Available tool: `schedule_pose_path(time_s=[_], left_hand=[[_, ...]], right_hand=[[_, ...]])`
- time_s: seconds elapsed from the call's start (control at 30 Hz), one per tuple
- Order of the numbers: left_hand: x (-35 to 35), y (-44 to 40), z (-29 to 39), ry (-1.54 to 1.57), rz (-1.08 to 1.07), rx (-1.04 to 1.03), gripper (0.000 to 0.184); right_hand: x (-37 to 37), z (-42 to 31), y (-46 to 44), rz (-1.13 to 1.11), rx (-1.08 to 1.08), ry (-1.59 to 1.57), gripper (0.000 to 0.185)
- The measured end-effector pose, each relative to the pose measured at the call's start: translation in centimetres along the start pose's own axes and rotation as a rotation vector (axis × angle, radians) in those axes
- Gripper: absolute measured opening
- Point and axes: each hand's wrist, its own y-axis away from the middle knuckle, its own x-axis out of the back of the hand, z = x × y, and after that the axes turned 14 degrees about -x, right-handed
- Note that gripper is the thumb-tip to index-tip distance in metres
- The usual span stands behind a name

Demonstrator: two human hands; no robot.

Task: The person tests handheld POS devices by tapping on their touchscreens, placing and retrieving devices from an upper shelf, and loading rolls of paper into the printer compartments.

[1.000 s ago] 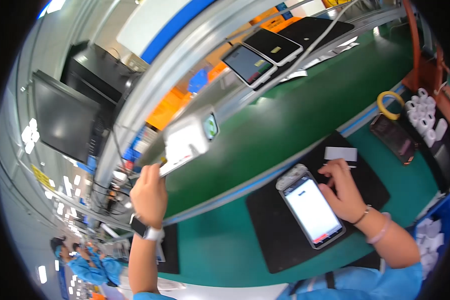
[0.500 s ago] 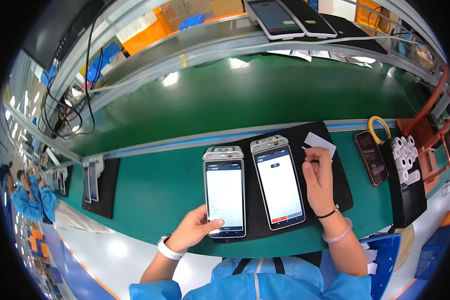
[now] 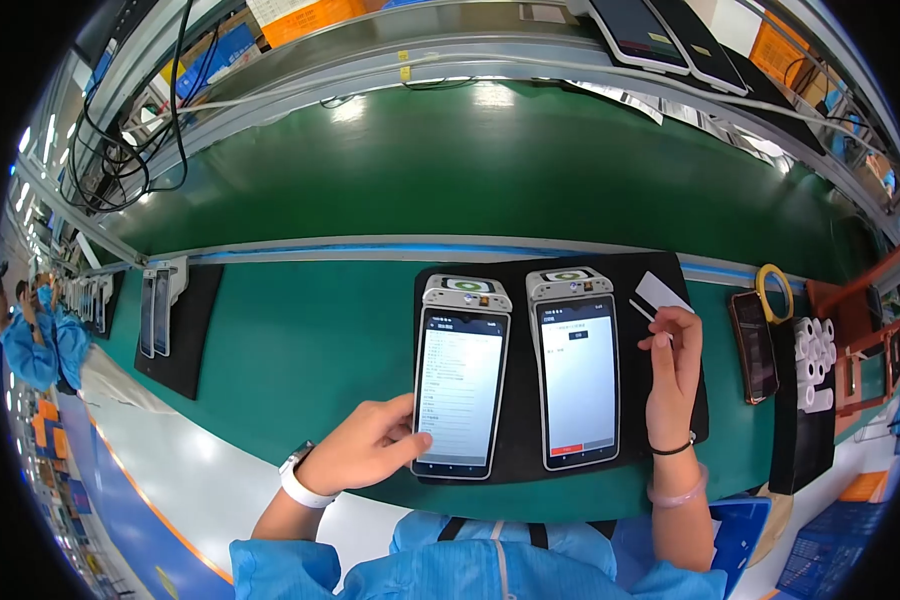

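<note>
Two handheld terminals with lit screens lie side by side on a black mat (image 3: pixel 518 400). My left hand (image 3: pixel 365 447) grips the lower left edge of the left terminal (image 3: pixel 460 390), its thumb on the screen's corner. The right terminal (image 3: pixel 578 385) shows a red button at the bottom of its screen and has no hand on it. Just right of it is my right hand (image 3: pixel 675 375), fingers curled together beside a white card (image 3: pixel 660 292). Whether those fingers hold part of the card or something small is unclear.
A phone (image 3: pixel 753 345), a yellow tape roll (image 3: pixel 773 293) and white paper rolls (image 3: pixel 813 350) are at the right. More devices (image 3: pixel 155 310) lie on a mat at the left. Other terminals (image 3: pixel 640 35) rest on the shelf above. People in blue (image 3: pixel 45 340) are at far left.
My left hand has come down from the shelf side and now holds a second terminal on the mat, beside the first. My right hand stays near the card. The view has turned.
</note>
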Motion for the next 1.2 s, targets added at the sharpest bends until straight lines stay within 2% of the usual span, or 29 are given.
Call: schedule_pose_path(time_s=[0.07,0.1,0.13,0.2,0.23,0.27,0.33,0.4,0.47,0.53,0.6,0.67,0.8,0.87,0.93,0.97,1.07,1.1,1.2], left_hand=[[0.7,-0.6,0.0,-0.102,-0.029,0.051,0.03],[1.0,-0.8,-0.4,-0.176,-0.049,0.024,0.026],[1.2,-0.9,-0.7,-0.252,-0.069,-0.001,0.025],[1.7,-1.1,-0.9,-0.25,-0.098,-0.015,0.025],[2.0,-1.3,-1.0,-0.254,-0.138,-0.029,0.026],[2.4,-1.5,-1.0,-0.25,-0.138,-0.03,0.026],[3.6,-2.1,-0.4,-0.289,-0.198,0.025,0.025],[4.7,-3.2,0.9,-0.409,-0.015,-0.105,0.025],[5.2,-5.1,2.8,-0.51,0.329,-0.187,0.025],[5.4,-6.8,5.3,-0.52,0.422,-0.264,0.026],[5.6,-8.1,7.2,-0.569,0.275,-0.389,0.026],[4.9,-9.6,7.3,-0.481,0.244,-0.44,0.027],[3.7,-12.6,6.4,-0.346,0.16,-0.527,0.029],[3.6,-13.4,6.7,-0.366,0.081,-0.463,0.031],[3.5,-14.3,6.9,-0.352,-0.088,-0.289,0.033],[3.2,-15.0,6.2,-0.359,-0.107,-0.375,0.036],[2.2,-16.2,5.4,-0.415,-0.205,-0.439,0.038],[2.2,-16.2,6.4,-0.448,-0.288,-0.344,0.04],[1.9,-16.5,5.2,-0.42,-0.318,-0.324,0.038]], right_hand=[[0.3,-0.4,-0.3,0.068,0.076,0.215,0.022],[0.7,-0.9,-0.6,0.094,0.13,0.438,0.026],[1.0,-1.1,-0.9,0.086,0.136,0.443,0.026],[1.6,-1.1,-1.4,0.265,0.245,0.863,0.033],[2.1,-0.9,-1.5,0.276,0.175,0.875,0.041],[2.5,-0.5,-1.5,0.275,0.176,0.879,0.041],[3.1,0.9,-1.5,0.292,0.119,1.113,0.045],[3.3,1.7,-1.6,0.244,0.074,1.101,0.048],[2.7,0.7,-1.6,0.211,-0.013,1.021,0.047],[2.7,0.7,-1.8,0.221,0.016,1.035,0.048],[2.8,0.3,-1.9,0.225,-0.02,1.011,0.049],[2.9,0.5,-1.8,0.254,0.03,1.034,0.051],[2.9,0.1,-1.7,0.289,-0.027,0.994,0.048],[3.1,0.2,-1.7,0.314,-0.038,0.988,0.046],[3.2,0.9,-2.0,0.266,-0.04,0.726,0.038],[2.5,0.2,-1.8,0.25,-0.034,0.767,0.031],[1.9,-0.6,-1.8,0.18,-0.059,0.796,0.018],[2.1,-0.5,-1.8,0.181,-0.062,0.8,0.018],[2.1,-0.8,-1.7,0.195,-0.054,0.808,0.013]])
